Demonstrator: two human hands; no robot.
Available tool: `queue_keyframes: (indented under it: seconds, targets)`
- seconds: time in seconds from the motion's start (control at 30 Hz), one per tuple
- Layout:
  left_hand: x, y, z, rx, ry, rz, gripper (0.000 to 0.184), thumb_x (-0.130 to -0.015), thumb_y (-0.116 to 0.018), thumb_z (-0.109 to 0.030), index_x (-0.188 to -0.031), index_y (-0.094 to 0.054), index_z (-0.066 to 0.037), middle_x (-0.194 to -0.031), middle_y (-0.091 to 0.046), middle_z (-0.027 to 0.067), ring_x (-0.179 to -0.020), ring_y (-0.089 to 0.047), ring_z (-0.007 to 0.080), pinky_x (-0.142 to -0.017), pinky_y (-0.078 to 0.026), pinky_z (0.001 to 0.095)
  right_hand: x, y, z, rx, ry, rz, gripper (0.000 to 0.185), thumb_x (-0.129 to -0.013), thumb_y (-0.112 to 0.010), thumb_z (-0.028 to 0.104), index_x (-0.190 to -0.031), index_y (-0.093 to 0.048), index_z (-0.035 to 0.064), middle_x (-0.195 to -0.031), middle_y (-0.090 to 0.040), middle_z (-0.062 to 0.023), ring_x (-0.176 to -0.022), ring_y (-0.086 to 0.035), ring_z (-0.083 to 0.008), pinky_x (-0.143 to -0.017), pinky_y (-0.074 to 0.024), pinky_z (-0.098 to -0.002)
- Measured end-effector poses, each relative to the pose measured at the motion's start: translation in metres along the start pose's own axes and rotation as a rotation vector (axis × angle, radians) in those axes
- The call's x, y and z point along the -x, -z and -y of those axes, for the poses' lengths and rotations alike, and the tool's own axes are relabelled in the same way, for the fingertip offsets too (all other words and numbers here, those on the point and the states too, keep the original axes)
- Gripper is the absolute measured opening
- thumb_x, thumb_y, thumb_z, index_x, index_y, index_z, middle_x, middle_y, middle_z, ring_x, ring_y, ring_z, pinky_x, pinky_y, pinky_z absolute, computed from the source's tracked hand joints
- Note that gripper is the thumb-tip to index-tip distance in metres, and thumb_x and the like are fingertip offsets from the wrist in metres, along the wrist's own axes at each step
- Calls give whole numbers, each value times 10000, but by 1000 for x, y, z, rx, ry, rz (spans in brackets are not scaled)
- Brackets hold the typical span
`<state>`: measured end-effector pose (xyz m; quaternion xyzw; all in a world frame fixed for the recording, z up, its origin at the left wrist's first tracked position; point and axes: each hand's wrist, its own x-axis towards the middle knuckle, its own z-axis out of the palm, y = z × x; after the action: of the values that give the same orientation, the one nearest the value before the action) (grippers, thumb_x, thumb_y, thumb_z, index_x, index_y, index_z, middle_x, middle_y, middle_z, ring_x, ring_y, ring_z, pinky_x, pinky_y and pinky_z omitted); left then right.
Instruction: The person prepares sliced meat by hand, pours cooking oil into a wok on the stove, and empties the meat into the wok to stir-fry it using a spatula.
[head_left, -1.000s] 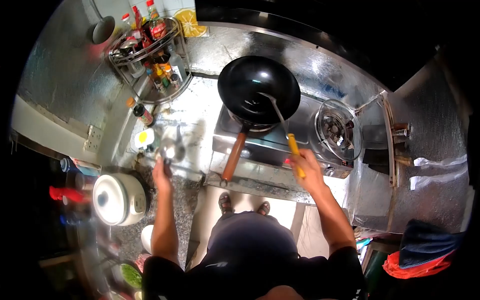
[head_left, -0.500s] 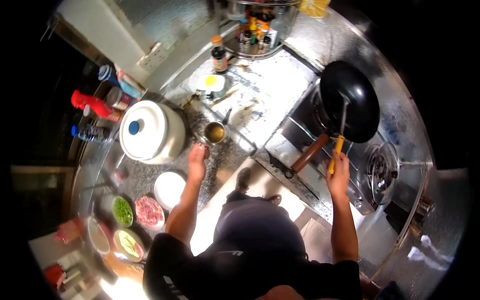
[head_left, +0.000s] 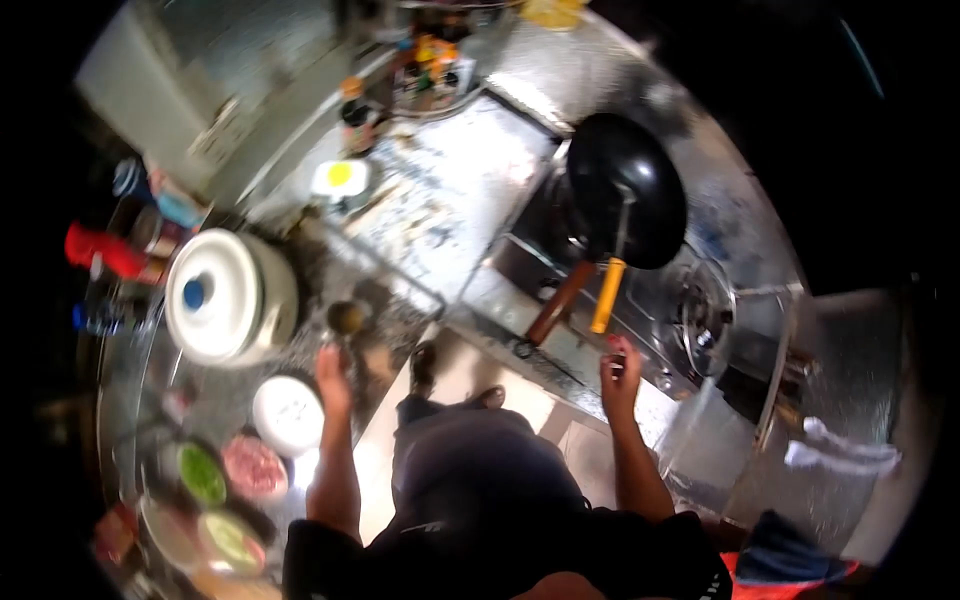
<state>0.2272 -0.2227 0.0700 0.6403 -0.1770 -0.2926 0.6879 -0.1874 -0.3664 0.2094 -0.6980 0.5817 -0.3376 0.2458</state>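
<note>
My left hand [head_left: 333, 375] is over the left counter, its fingers stretched out and blurred, just below a small metal pot [head_left: 347, 318] with brownish contents. My right hand [head_left: 621, 366] is in front of the stove, fingers loosely curled and apart, with nothing seen in it. Just beyond its fingertips lies the yellow handle of a metal spatula [head_left: 608, 296]. The spatula's head rests inside a black wok [head_left: 650, 185], which sits tilted on the burner. The wok's brown wooden handle [head_left: 557, 305] points toward me.
A white lidded pot [head_left: 222, 335] stands at left. Below it are a white plate [head_left: 288, 415], a dish of raw meat [head_left: 254, 467] and a bowl of chopped greens [head_left: 202, 474]. A second burner [head_left: 703, 322] is at right. Bottles and a rack [head_left: 430, 85] stand at the back.
My right hand has let go of the spatula and drawn back toward me. My left hand has come away from the small pot. The whole view has shifted with my head.
</note>
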Motion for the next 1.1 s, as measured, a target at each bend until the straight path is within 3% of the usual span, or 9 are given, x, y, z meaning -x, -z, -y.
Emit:
queue_keyframes:
  seconds: [0.23, 0.37, 0.47, 0.53, 0.67, 0.83, 0.87, 0.93, 1.1]
  targets:
    - [1, 5, 3, 210, 198, 80, 182, -924, -457, -222, -758, -449, -147, -687, -363, -66, -640, -336, 55, -593, -281, 216, -15, 9, 31, 93, 52, 50, 509, -746, -621, 1, -1220, -438, 19, -1070, -494, -123, -830, -547, -160, -598, -467, -239]
    - [2, -14, -22, 214, 161, 153, 195, -926, -447, -230, -748, -441, -151, -647, -347, -75, -595, -311, 50, -553, -247, 209, -23, 12, 37, 160, 70, 96, 577, -729, -634, 47, -1261, -410, 66, -1065, -500, -129, -827, -554, -219, -686, -481, -331]
    - [3, -35, -46, 198, 125, 187, 199, -925, -445, -233, -743, -441, -152, -631, -336, -69, -575, -299, 47, -535, -244, 211, -21, 14, 35, 182, 89, 126, 602, -738, -646, 44, -1281, -386, 54, -1069, -481, -120, -809, -544, -177, -592, -469, -260]
    - [-1, -54, -63, 179, 89, 180, 211, -924, -442, -239, -732, -438, -152, -620, -325, -68, -565, -292, 45, -518, -232, 213, -15, 21, 43, 153, 28, 113, 571, -744, -636, 98, -1267, -405, 85, -1067, -500, -132, -827, -572, -250, -698, -485, -365]
    - [-22, -102, -120, -22, -36, 346, 237, -909, -468, -299, -925, -573, -87, -626, -335, -88, -556, -275, 33, -498, -197, 205, 16, 18, 17, 57, -21, 131, 497, -762, -634, 129, -1217, -448, 59, -1063, -501, -138, -804, -581, -250, -691, -488, -362]
    - [-57, -181, -190, -157, -10, 606, 385, -885, -492, -407, -990, -585, -49, -921, -560, 18, -865, -476, 108, -783, -355, 234, 63, 21, -22, 54, -119, 182, 415, -782, -607, 145, -1162, -482, 33, -1076, -495, -140, -815, -595, -259, -683, -494, -347]
    - [-52, -204, -210, -230, -4, 574, 372, -888, -481, -397, -969, -592, -52, -920, -556, 25, -865, -471, 121, -777, -363, 257, 74, 22, -30, 39, -127, 171, 415, -782, -607, 145, -1162, -482, 33, -1076, -495, -140, -815, -595, -259, -683, -494, -347]
    - [-67, -235, -225, -361, -18, 637, 287, -887, -482, -386, -935, -611, -134, -578, -317, -92, -507, -287, 36, -474, -208, 208, 96, 22, -46, 15, -214, 185, 413, -789, -586, 147, -1171, -477, 37, -1084, -489, -151, -828, -596, -264, -721, -488, -358]
    - [-88, -303, -246, -507, -149, 767, 282, -874, -523, -376, -701, -497, -154, -565, -334, -86, -482, -284, 39, -446, -204, 216, 142, 17, -74, 68, -380, 151, 374, -802, -619, 277, -1062, -560, 14, -1054, -506, -160, -754, -606, -233, -685, -486, -344]
